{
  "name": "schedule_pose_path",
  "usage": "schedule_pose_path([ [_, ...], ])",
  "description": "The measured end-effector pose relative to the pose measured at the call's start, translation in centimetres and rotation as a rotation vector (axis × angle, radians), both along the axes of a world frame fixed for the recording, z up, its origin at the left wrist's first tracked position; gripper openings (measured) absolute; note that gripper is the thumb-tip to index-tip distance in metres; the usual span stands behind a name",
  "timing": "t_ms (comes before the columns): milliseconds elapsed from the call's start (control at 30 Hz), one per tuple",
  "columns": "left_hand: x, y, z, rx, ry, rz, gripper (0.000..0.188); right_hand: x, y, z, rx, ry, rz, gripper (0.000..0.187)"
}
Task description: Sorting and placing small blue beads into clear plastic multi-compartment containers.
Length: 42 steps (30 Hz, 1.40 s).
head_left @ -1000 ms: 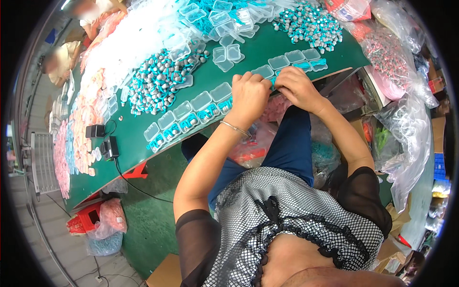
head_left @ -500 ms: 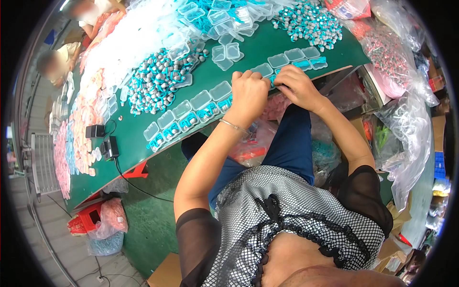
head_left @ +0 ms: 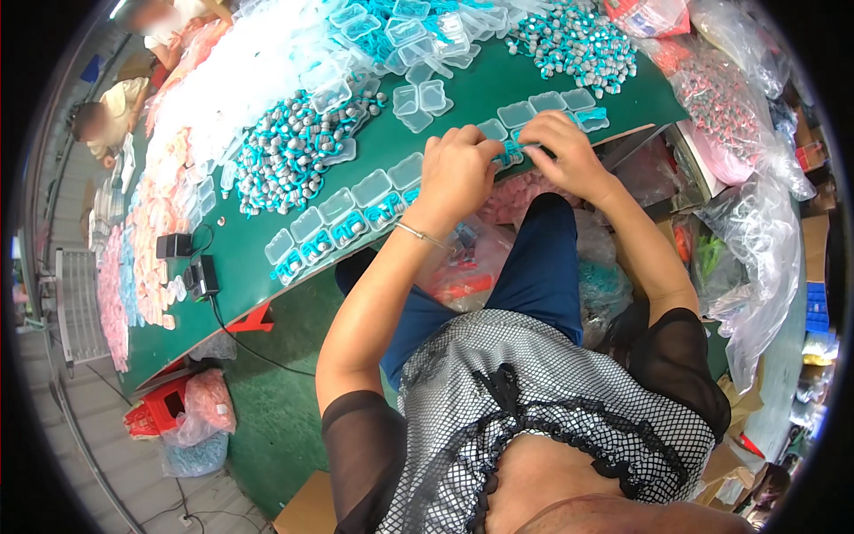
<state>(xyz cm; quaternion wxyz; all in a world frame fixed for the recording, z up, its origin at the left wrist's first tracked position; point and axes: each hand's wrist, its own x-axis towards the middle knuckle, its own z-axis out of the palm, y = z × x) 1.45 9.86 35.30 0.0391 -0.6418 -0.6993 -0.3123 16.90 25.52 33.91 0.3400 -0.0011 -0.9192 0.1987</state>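
Note:
A row of small clear plastic cases with raised lids runs along the table's front edge. Several hold teal cord pieces with grey parts. My left hand is closed over the middle of the row, its fingers curled and fingertips turned toward my right hand. What it grips is hidden. Opposite, my right hand has its fingers bent and closed at the tips on a teal cord piece over a case. Beyond my right hand, more teal shows in the end case.
Loose grey-and-teal pieces lie heaped on the green table at left and far right. Spare clear cases lie beyond the row. Black adapters with a cord sit at left. Two people work at far left. Plastic bags crowd the right.
My hands have drawn slightly apart, the left one leftward and the right one rightward. More of the teal piece shows between them. My right hand now covers part of the cases at the right end.

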Motion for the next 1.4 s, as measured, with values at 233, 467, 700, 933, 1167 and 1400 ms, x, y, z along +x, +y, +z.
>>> schedule_pose_path([
  [233,0.1,-0.7,0.8,-0.042,0.042,-0.038,0.020,-0.5,6.8,0.5,-0.005,0.081,-0.320,0.011],
  [467,-3.9,-3.4,1.8,-0.106,-0.022,0.014,0.018,-3.9,11.6,-0.4,0.213,-0.299,-0.643,0.012],
  [700,-12.5,-9.0,1.4,-0.080,-0.112,0.410,0.018,-4.0,11.1,-0.4,0.371,-0.369,-0.715,0.014],
  [933,-13.5,-8.9,0.6,-0.153,0.116,0.540,0.018,-3.7,10.5,-0.4,-0.218,-0.143,-0.419,0.020],
  [1167,-13.2,-8.0,0.3,-0.172,0.322,0.564,0.016,-1.9,6.5,0.9,-0.530,-0.094,-0.175,0.021],
  [1400,-13.8,-7.5,-0.4,-0.159,0.545,0.481,0.008,-0.3,4.4,1.5,-0.656,-0.112,-0.107,0.020],
])
